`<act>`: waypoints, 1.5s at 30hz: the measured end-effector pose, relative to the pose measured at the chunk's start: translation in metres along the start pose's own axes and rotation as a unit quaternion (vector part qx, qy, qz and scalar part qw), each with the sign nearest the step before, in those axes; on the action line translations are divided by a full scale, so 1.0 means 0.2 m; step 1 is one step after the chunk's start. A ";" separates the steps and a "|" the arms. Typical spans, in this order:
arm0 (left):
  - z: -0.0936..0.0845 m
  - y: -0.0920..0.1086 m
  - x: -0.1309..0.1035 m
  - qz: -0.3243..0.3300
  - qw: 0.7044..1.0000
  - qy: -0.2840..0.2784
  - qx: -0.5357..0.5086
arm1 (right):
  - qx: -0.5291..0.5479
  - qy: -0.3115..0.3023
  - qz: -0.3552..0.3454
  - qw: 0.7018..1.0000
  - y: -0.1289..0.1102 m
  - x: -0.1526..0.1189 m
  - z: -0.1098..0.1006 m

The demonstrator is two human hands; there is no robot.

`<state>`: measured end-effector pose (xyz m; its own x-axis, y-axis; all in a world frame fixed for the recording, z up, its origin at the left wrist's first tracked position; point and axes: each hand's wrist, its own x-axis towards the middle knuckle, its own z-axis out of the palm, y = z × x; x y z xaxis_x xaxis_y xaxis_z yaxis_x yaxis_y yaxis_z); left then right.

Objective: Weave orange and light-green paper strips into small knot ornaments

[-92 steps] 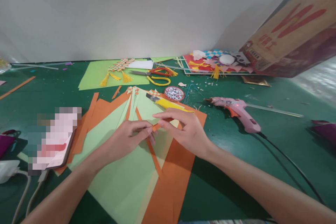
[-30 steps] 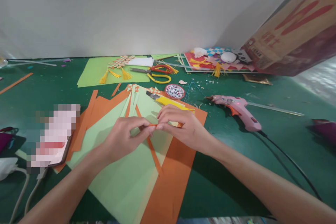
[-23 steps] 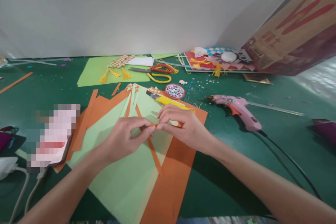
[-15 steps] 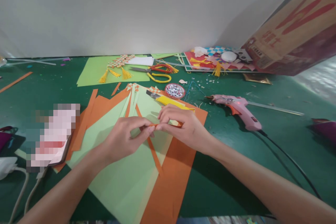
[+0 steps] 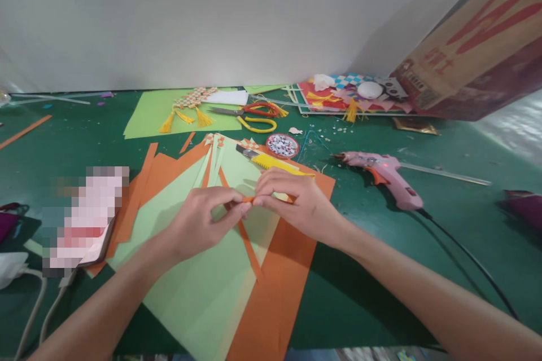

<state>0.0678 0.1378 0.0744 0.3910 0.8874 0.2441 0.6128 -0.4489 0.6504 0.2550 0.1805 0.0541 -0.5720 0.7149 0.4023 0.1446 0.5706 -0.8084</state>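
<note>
Both hands meet over the pale green sheet [image 5: 199,287]. Thumb and fingers of my left hand [image 5: 203,214] pinch one end of a small orange paper strip [image 5: 248,199]. My right hand [image 5: 292,197] grips the same strip just beside, and part of it shows between its fingers. Beneath the hands another orange strip [image 5: 249,248] lies slantwise on the green sheet. Orange sheets [image 5: 283,287] stick out from under the green one. A yellow cutter [image 5: 275,164] lies right behind my right hand. Thin pale green strips [image 5: 215,159] fan out behind my left hand.
A pink glue gun [image 5: 387,175] with its cable lies to the right. Scissors [image 5: 249,115], a round tray of beads [image 5: 282,146] and woven paper with yellow tassels [image 5: 197,98] are at the back. On the left is a phone [image 5: 91,220]; a paper bag [image 5: 478,45] leans back right.
Both hands keep their pinch on the orange strip in nearly the same place. Only the fingertips have shifted slightly.
</note>
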 end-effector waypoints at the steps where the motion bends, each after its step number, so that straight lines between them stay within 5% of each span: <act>1: 0.00 0.00 0.00 -0.002 1.000 0.000 0.001 | 0.001 0.000 0.000 1.000 0.00 0.00 0.00; 17: 0.01 -0.01 0.00 0.012 0.999 0.017 0.039 | -0.019 0.004 -0.034 0.999 0.00 0.00 0.01; 23: 0.01 -0.05 -0.01 0.152 0.977 0.067 0.131 | -0.076 -0.001 -0.100 0.992 0.00 0.01 0.00; 29: -0.02 -0.09 -0.03 0.336 0.893 0.110 0.279 | 0.063 -0.156 0.121 0.978 -0.04 0.02 -0.10; 36: -0.04 -0.05 -0.04 0.361 0.884 0.107 0.276 | 0.244 -0.296 0.216 0.898 -0.07 0.03 -0.08; 41: -0.03 -0.07 -0.04 0.355 0.892 0.102 0.261 | 0.339 -0.257 0.268 0.865 -0.07 0.02 -0.05; 45: 0.00 -0.09 -0.03 0.297 0.926 0.113 0.204 | 0.312 -0.216 0.278 0.883 -0.06 0.02 -0.05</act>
<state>0.0543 0.1415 0.0614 0.6163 0.4498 0.6464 0.5621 -0.8261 0.0390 0.2585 0.1794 0.0698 -0.8263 0.5172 -0.2231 0.1040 -0.2491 -0.9629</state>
